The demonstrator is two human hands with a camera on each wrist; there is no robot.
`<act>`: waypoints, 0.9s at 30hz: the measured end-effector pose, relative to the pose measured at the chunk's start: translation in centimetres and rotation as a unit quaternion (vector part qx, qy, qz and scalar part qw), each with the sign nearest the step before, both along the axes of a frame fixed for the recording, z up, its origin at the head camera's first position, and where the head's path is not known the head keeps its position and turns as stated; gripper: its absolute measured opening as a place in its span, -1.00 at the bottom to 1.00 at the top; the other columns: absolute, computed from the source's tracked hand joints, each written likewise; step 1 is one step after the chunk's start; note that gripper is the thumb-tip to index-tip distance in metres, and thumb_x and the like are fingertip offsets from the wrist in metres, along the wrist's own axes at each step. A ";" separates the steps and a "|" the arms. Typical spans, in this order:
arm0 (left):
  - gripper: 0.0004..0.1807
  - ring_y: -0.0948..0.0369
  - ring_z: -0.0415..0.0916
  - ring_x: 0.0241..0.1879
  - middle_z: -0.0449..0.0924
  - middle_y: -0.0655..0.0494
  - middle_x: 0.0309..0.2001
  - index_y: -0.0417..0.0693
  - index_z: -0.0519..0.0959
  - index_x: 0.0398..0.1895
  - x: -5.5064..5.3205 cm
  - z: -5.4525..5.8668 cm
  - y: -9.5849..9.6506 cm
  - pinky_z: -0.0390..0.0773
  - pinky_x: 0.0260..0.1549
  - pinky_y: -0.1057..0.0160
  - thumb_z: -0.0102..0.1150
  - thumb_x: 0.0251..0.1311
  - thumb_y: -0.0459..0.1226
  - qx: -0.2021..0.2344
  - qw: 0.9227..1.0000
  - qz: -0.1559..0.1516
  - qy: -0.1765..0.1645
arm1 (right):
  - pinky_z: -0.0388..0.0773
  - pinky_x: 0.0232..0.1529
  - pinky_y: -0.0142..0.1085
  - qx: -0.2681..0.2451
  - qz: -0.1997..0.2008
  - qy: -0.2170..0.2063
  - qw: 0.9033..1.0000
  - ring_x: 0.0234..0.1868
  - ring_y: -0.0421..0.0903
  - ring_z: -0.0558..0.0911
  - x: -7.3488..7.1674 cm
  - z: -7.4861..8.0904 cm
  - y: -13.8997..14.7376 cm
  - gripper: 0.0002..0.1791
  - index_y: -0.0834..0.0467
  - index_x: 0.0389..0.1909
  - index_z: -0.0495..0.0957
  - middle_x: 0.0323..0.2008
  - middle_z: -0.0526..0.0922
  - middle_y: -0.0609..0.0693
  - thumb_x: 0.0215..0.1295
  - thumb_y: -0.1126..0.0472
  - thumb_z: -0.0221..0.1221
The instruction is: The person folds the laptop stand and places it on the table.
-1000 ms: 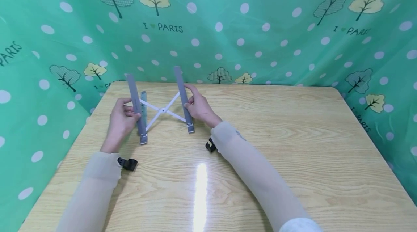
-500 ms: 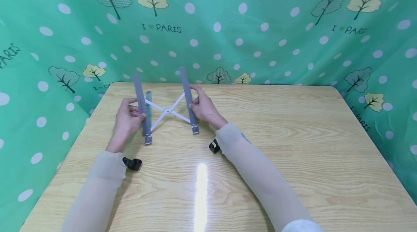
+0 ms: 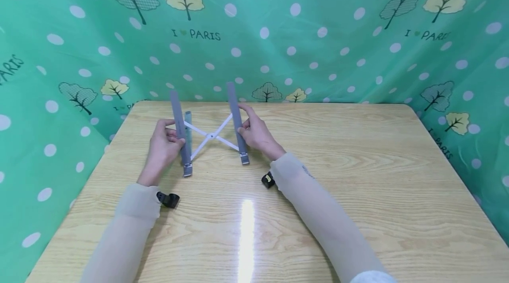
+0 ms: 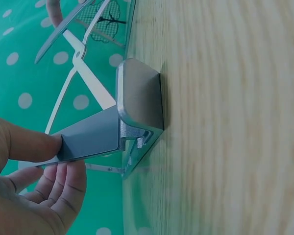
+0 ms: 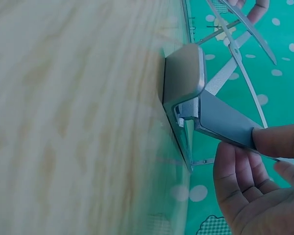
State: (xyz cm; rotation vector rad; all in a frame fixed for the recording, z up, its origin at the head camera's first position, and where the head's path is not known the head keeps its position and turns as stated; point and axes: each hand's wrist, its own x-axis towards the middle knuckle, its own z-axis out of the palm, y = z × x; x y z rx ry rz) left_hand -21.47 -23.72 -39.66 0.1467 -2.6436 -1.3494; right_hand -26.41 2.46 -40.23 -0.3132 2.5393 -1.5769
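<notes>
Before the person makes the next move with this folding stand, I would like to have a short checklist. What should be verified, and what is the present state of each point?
1. Left hand pinching the left rail: ok.
2. Right hand pinching the right rail: ok.
3. Cross bars opened into an X between the rails: ok.
4. Black wrist cameras apart from the stand: ok, in the head view.
5. Whole stand flat on the table: cannot tell; parts of its underside are hidden.
</notes>
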 end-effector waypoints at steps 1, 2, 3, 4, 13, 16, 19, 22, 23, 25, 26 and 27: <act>-0.37 0.11 0.43 -0.25 0.45 -0.17 -0.15 -0.18 0.21 0.30 0.0 0.0 0.1 0.46 -0.42 0.48 0.12 0.15 -0.54 0.000 1.000 -0.001 0.001 | 0.60 -0.35 -0.29 0.001 -0.001 -0.001 1.000 -0.35 -0.05 0.58 0.0 0.0 0.1 -0.16 -0.35 0.43 0.03 -0.30 0.53 0.06 0.31 0.37 0.12; -0.37 0.11 0.43 -0.25 0.45 -0.17 -0.15 -0.18 0.21 0.29 0.0 0.0 0.2 0.46 -0.42 0.48 0.12 0.14 -0.54 0.001 1.000 -0.002 0.002 | 0.60 -0.34 -0.29 0.002 -0.003 -0.002 1.000 -0.35 -0.05 0.58 0.1 0.0 0.2 -0.16 -0.34 0.43 0.03 -0.30 0.53 0.06 0.30 0.37 0.12; -0.37 0.11 0.43 -0.25 0.45 -0.17 -0.15 -0.19 0.21 0.29 0.0 0.0 0.3 0.46 -0.42 0.48 0.12 0.14 -0.54 0.002 1.000 -0.004 0.002 | 0.60 -0.33 -0.28 0.003 -0.004 -0.003 1.000 -0.34 -0.05 0.58 0.1 0.0 0.3 -0.16 -0.34 0.43 0.03 -0.30 0.53 0.06 0.30 0.37 0.12; -0.37 0.11 0.43 -0.25 0.45 -0.17 -0.15 -0.19 0.21 0.29 0.0 -0.1 0.4 0.46 -0.42 0.48 0.12 0.14 -0.55 0.002 1.000 -0.004 0.002 | 0.60 -0.33 -0.27 0.002 -0.005 -0.005 1.000 -0.34 -0.05 0.58 0.2 0.0 0.4 -0.16 -0.33 0.43 0.03 -0.30 0.53 0.06 0.30 0.37 0.12; -0.36 0.10 0.44 -0.26 0.47 -0.18 -0.17 -0.20 0.21 0.29 -0.2 -0.2 0.9 0.48 -0.40 0.49 0.13 0.12 -0.55 0.008 1.000 -0.012 0.004 | 0.61 -0.36 -0.27 0.005 -0.015 -0.001 1.000 -0.36 -0.03 0.58 0.5 0.3 1.0 -0.16 -0.35 0.41 0.05 -0.31 0.53 0.07 0.29 0.39 0.12; -0.36 0.11 0.43 -0.27 0.46 -0.18 -0.17 -0.21 0.21 0.29 -0.3 -0.2 1.1 0.48 -0.41 0.50 0.13 0.11 -0.56 0.016 1.000 -0.014 0.001 | 0.61 -0.35 -0.27 0.004 -0.016 -0.005 1.000 -0.36 -0.03 0.58 0.5 0.3 1.2 -0.16 -0.37 0.42 0.05 -0.31 0.53 0.07 0.29 0.39 0.13; -0.36 0.11 0.43 -0.28 0.45 -0.18 -0.16 -0.21 0.20 0.29 -0.4 -0.2 1.5 0.48 -0.40 0.50 0.12 0.11 -0.56 0.023 1.000 -0.019 0.001 | 0.61 -0.36 -0.26 0.010 -0.020 -0.004 1.000 -0.37 -0.03 0.58 0.5 0.3 1.6 -0.16 -0.36 0.41 0.05 -0.32 0.53 0.08 0.29 0.38 0.13; -0.36 0.10 0.44 -0.27 0.45 -0.19 -0.16 -0.23 0.20 0.28 -0.5 -0.2 1.9 0.48 -0.40 0.49 0.12 0.11 -0.56 0.025 0.999 -0.025 0.007 | 0.61 -0.38 -0.26 0.018 -0.023 -0.001 1.000 -0.37 -0.02 0.57 0.6 0.3 2.0 -0.16 -0.35 0.42 0.05 -0.32 0.53 0.08 0.29 0.38 0.13; -0.36 0.10 0.44 -0.27 0.45 -0.19 -0.16 -0.23 0.20 0.28 -0.5 -0.2 2.0 0.49 -0.40 0.49 0.13 0.10 -0.57 0.023 0.999 -0.026 0.009 | 0.61 -0.38 -0.26 0.017 -0.022 -0.002 1.000 -0.37 -0.02 0.58 0.6 0.3 2.2 -0.16 -0.36 0.42 0.04 -0.32 0.53 0.08 0.29 0.38 0.13; -0.36 0.10 0.44 -0.27 0.45 -0.20 -0.17 -0.24 0.20 0.28 -0.6 -0.3 2.2 0.49 -0.40 0.49 0.13 0.10 -0.57 0.023 0.999 -0.028 0.011 | 0.61 -0.38 -0.26 0.020 -0.022 0.000 1.000 -0.37 -0.02 0.57 0.6 0.3 2.4 -0.15 -0.36 0.42 0.03 -0.31 0.53 0.08 0.29 0.38 0.12; -0.36 0.10 0.44 -0.27 0.45 -0.20 -0.17 -0.24 0.20 0.28 -0.6 -0.3 2.3 0.49 -0.40 0.49 0.13 0.10 -0.57 0.022 0.999 -0.029 0.011 | 0.60 -0.38 -0.26 0.020 -0.022 0.000 1.000 -0.36 -0.02 0.57 0.6 0.3 2.6 -0.15 -0.37 0.42 0.03 -0.31 0.53 0.08 0.30 0.38 0.12; -0.36 0.10 0.44 -0.28 0.45 -0.20 -0.17 -0.24 0.21 0.28 -0.6 -0.3 2.4 0.49 -0.40 0.48 0.13 0.10 -0.57 0.022 0.999 -0.030 0.011 | 0.60 -0.38 -0.25 0.022 -0.022 0.001 1.000 -0.36 -0.02 0.57 0.6 0.3 2.7 -0.15 -0.37 0.42 0.03 -0.32 0.53 0.08 0.29 0.38 0.12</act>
